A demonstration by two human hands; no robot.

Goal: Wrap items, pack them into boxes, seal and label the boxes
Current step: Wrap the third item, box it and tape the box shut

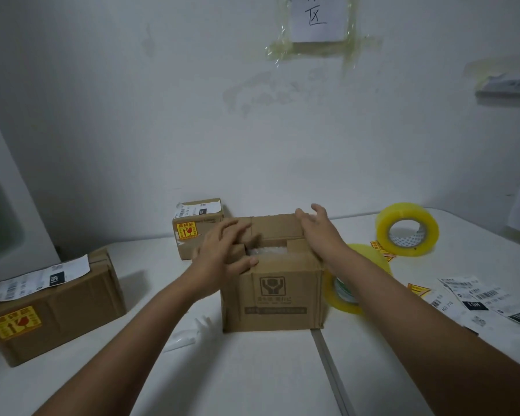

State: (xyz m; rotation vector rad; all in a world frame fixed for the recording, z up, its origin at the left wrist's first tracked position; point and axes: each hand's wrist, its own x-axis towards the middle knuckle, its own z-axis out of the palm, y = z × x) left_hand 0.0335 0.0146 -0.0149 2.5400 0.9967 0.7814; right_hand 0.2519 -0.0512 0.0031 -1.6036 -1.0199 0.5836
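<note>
Head view showed a brown box (273, 298) in the middle of the white table (252, 379), its top flaps not fully closed, with white wrapping visible in the gap. Left hand (222, 250) lay on the left flap with fingers straight and a little apart, pressing it down. Right hand (315, 228) rested at the far right edge of the box, fingers relaxed and spread, gripping nothing. Two sealed boxes stood to the left, one near (51, 307) and one far (197, 226). Two tape rolls (407, 229) and loose labels (478, 298) lay on the right.
</note>
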